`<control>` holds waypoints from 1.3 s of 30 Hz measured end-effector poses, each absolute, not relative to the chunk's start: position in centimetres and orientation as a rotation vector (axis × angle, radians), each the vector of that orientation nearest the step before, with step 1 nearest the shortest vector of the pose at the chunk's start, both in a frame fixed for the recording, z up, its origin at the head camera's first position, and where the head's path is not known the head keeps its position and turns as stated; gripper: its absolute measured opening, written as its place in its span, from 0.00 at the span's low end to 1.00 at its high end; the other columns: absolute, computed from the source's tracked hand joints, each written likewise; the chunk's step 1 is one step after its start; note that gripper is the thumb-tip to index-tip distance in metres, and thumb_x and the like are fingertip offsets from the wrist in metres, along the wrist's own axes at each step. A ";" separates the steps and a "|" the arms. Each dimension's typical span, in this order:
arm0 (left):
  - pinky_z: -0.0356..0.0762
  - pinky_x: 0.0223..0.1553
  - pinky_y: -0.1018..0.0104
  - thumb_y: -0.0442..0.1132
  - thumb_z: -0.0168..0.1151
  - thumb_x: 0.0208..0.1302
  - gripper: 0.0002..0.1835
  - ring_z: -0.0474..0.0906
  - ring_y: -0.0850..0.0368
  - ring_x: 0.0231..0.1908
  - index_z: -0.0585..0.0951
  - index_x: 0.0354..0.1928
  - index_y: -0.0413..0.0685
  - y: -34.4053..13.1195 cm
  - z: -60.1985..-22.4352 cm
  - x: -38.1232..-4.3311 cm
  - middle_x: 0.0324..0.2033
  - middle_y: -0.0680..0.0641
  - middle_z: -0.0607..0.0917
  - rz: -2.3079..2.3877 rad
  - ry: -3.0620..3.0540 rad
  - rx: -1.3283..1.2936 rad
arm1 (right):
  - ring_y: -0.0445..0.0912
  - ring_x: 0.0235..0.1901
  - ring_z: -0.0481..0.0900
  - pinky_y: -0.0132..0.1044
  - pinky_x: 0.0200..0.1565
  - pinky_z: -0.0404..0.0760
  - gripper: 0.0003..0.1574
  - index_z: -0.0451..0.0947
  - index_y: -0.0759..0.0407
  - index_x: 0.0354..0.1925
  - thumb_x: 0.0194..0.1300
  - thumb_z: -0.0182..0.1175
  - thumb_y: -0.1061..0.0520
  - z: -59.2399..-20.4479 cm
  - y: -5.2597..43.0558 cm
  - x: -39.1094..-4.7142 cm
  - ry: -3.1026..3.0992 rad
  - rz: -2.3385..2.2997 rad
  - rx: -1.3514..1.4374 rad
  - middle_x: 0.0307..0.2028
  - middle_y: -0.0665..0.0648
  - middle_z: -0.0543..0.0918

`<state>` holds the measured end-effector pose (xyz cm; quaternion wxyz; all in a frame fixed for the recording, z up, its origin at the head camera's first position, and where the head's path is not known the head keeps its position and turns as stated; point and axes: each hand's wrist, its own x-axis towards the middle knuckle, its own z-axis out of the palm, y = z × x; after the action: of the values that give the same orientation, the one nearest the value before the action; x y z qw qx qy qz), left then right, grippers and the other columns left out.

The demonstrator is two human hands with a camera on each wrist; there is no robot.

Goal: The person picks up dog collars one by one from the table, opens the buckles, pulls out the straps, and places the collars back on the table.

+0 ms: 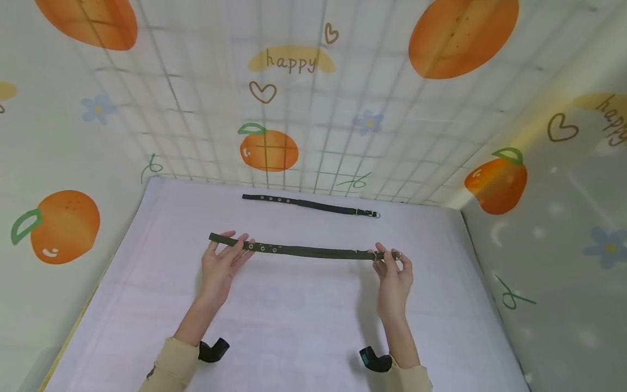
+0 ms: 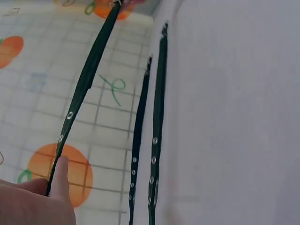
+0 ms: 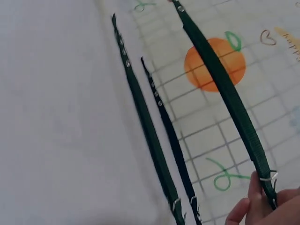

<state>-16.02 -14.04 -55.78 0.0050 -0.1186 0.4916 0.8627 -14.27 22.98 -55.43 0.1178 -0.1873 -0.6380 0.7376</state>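
Note:
A dark green collar (image 1: 318,252) with metal eyelets and a buckle is held stretched between my hands, above the white table. My left hand (image 1: 220,269) pinches it near the eyelet end. At the buckle end, the fingers of my right hand (image 1: 394,280) grip the strap beside its metal ring. Farther back on the table lies a black collar (image 1: 323,207), its buckle toward the right. Both wrist views also show another green collar (image 2: 160,103) lying alongside the black one; in the head view I cannot pick it out behind the held collar.
The white table (image 1: 303,326) runs up to a back wall where a wire grid (image 1: 313,109) shows under a sheet printed with oranges. Side walls stand close at the left and right. Black wrist cameras (image 1: 213,350) sit at both cuffs.

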 end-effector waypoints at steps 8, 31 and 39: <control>0.88 0.59 0.61 0.32 0.58 0.82 0.28 0.93 0.56 0.51 0.58 0.73 0.34 -14.8 -55.9 -20.5 0.67 0.23 0.79 2.417 1.864 -0.255 | 0.44 0.54 0.87 0.33 0.49 0.74 0.29 0.73 0.53 0.71 0.86 0.50 0.38 -57.0 25.8 -18.0 -2.350 1.722 -0.564 0.64 0.56 0.88; 0.91 0.53 0.55 0.33 0.62 0.78 0.19 0.93 0.39 0.49 0.77 0.65 0.31 -17.0 -55.7 -28.5 0.52 0.24 0.89 1.798 2.308 -0.220 | 0.67 0.71 0.74 0.63 0.70 0.72 0.32 0.81 0.57 0.68 0.81 0.58 0.38 -57.5 30.0 -26.3 -2.842 1.320 -0.515 0.67 0.69 0.83; 0.93 0.38 0.62 0.33 0.63 0.76 0.13 0.95 0.44 0.36 0.86 0.56 0.33 -17.4 -57.6 -30.0 0.39 0.32 0.93 1.511 2.559 -0.179 | 0.61 0.55 0.81 0.51 0.56 0.76 0.28 0.83 0.62 0.59 0.81 0.60 0.40 -58.6 30.3 -27.8 -2.958 1.148 -0.446 0.56 0.69 0.87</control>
<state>-30.03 -17.41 -57.64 0.0818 -0.0601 0.8566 0.5059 -27.78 30.29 -58.60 -0.0311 -0.1392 -0.9227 0.3583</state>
